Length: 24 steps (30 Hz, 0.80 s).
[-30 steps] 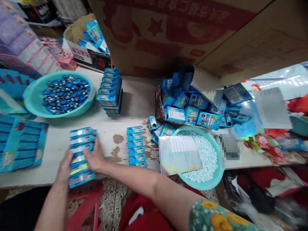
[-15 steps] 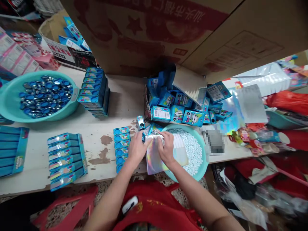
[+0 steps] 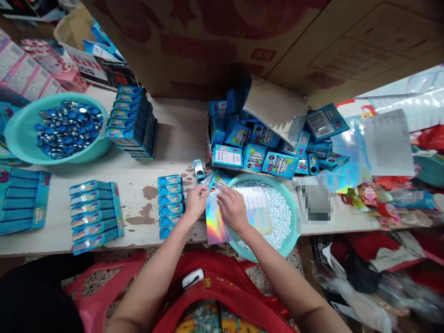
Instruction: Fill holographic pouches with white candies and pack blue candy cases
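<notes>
A shiny rainbow sticker sheet [image 3: 258, 221] lies partly over a turquoise basin [image 3: 295, 226] of small white candies [image 3: 281, 212]. On the sheet's upper left part, my right hand [image 3: 233, 209] has its fingers bent and gripping it. My left hand [image 3: 195, 203] is closed in a pinch at the sheet's top left corner; what sits between its fingertips is too small to make out. Just beyond the hands lie a blue candy box [image 3: 219, 179] and a small upright blue-and-silver container [image 3: 198, 168]. Left of my left hand stands a row of slim blue packs [image 3: 170, 201].
A pile of blue boxes [image 3: 255, 157] stands behind the basin, below a large carton [image 3: 222, 51]. Leftward are stacked blue packs [image 3: 126, 122], another group of packs [image 3: 95, 215] and a turquoise basin [image 3: 21, 134] of round blue-and-silver pieces. A grey sheet [image 3: 388, 143] lies at right.
My left hand has drawn slightly left, its fingertips now pinched together. My right hand has shifted a little left over the sheet, whose raised upper edge now lies flatter. The camera view has shifted slightly.
</notes>
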Each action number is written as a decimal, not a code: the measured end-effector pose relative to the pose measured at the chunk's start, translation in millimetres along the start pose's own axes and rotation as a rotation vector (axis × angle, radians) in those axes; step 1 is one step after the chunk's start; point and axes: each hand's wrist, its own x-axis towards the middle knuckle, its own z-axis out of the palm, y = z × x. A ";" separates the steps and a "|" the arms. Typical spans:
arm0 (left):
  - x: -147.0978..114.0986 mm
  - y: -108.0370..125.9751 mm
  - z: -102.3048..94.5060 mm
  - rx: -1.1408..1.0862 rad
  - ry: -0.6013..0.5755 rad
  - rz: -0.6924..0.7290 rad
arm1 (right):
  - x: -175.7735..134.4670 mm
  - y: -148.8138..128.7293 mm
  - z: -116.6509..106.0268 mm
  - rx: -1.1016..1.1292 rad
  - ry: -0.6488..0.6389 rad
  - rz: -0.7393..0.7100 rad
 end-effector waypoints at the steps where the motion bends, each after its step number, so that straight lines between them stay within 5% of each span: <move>1: -0.8 1.7 0.9 0.003 0.002 0.006 | 1.9 0.7 -5.4 -0.003 -0.015 -0.010; 9: 4.6 31.1 8.4 0.235 0.100 0.037 | 15.3 -10.1 -93.1 0.113 0.003 0.057; 15: -1.0 56.3 -4.4 0.157 0.241 0.270 | 10.1 -22.2 -140.9 0.216 0.100 0.154; 20: -53.6 72.8 -12.0 -0.293 -0.268 0.382 | 4.4 -26.8 -141.9 0.369 0.023 0.150; 24: -89.3 58.6 -12.7 -0.414 -0.283 0.129 | -5.0 -41.2 -112.7 0.547 -0.028 0.273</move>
